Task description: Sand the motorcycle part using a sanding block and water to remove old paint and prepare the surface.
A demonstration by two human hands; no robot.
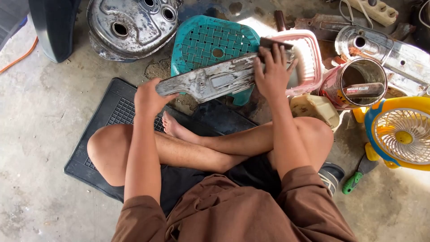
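Person seated cross-legged on a black rubber mat (101, 121) on concrete floor. Left hand (150, 96) is closed around the near, narrow end of a long grey metal panel (215, 79), paint worn and flaking; thumb over the top edge, fingers wrapped under. Panel runs up and to the right from that grip, its middle resting across a teal plastic stool (201, 42). Right hand (271, 71) lies flat on the panel's far end, fingers pressed down on a dark sanding block (275, 43) that sits at the fingertips, w/ the block's edge projecting past them; hand is clamped on block against panel surface. Beyond the right hand, just behind the panel: pink plastic basket (311, 58), touching or nearly so. Room around grips: left of the left hand is bare mat and floor, open. Right of the right hand is crowded: open metal can (358, 83) w/ a tool inside, cream plastic piece (316, 110), yellow-blue fan (401, 132) further out. Above the stool: a silver fuel tank (130, 27), well apart from both hands. Green-handled scraper (358, 175) lies on floor near the right knee.
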